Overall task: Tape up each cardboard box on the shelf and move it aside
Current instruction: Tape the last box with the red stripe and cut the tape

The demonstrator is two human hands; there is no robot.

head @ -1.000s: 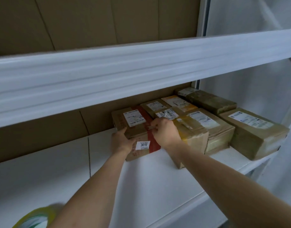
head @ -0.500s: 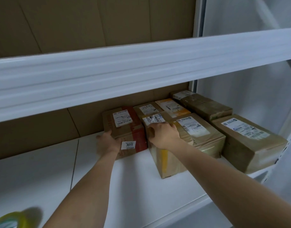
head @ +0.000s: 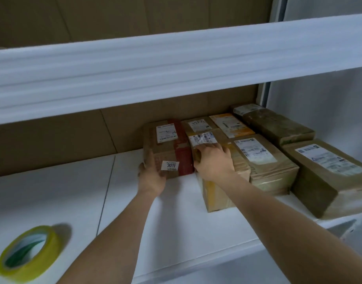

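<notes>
Red-taped 3011 box [head: 168, 148] sits at 12 o'clock on shelf [head: 176, 212]. Your left hand [head: 152, 174] cups its near corner; right hand [head: 214, 160] lies flat on the neighbouring box [head: 219, 177]. Grip both sides, slide toward 9 o'clock; tape roll [head: 28, 253] waits at 8.

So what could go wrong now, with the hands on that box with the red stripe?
1. The left hand only touches the front left corner of the brown cardboard box with the red tape stripe, so it might twist or slip when pulled.
2. The right hand rests on the neighbouring tall cardboard box with yellow tape, which could get dragged along.
3. The yellow-green tape roll lies close to the white shelf edge; an arm could knock it off.
</notes>
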